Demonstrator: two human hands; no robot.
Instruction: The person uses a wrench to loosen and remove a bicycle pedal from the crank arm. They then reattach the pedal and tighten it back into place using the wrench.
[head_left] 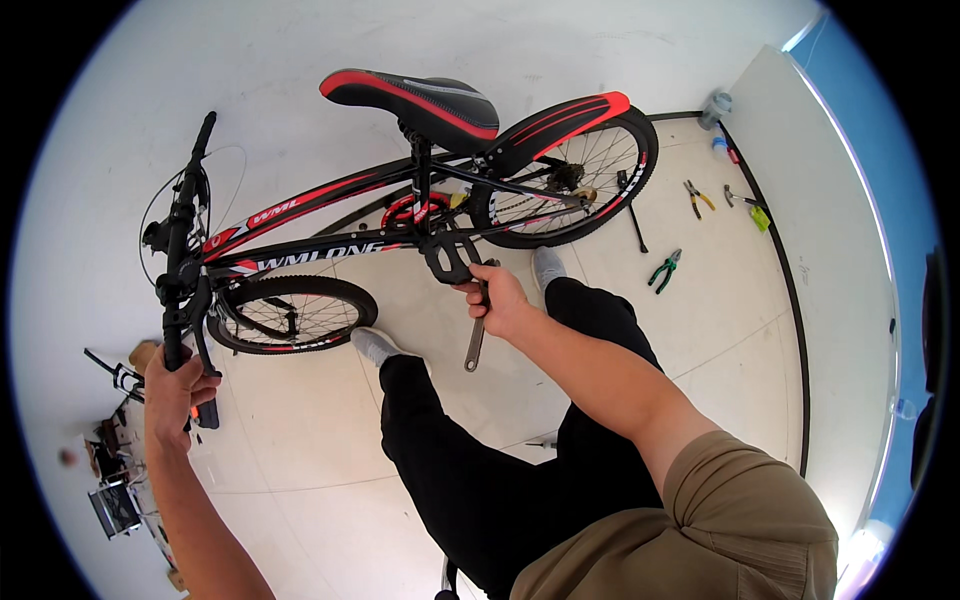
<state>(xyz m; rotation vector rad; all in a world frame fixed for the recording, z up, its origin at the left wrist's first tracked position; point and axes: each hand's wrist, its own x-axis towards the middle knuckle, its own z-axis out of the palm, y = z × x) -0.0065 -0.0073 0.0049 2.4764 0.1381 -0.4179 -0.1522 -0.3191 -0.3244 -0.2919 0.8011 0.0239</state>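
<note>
A black and red bicycle (330, 198) stands in front of me, its handlebar on the left and its rear wheel on the right. My left hand (172, 392) is wrapped round the near end of the handlebar (172, 345), beside the brake lever. In the middle, my right hand (503, 298) grips a metal wrench (474, 345), whose end points down toward the floor. That hand is right beside the black pedal (450, 258); whether the wrench touches the pedal is hidden by my fingers. The black and red saddle (415, 103) is above the pedal.
Right of the rear wheel (648, 165) lie yellow-handled pliers (697, 200), green-handled pliers (665, 270), a hammer (742, 197) and a long black bar (637, 228). A plastic bottle (715, 108) stands in the far corner. My shoes (378, 345) are close to the bicycle.
</note>
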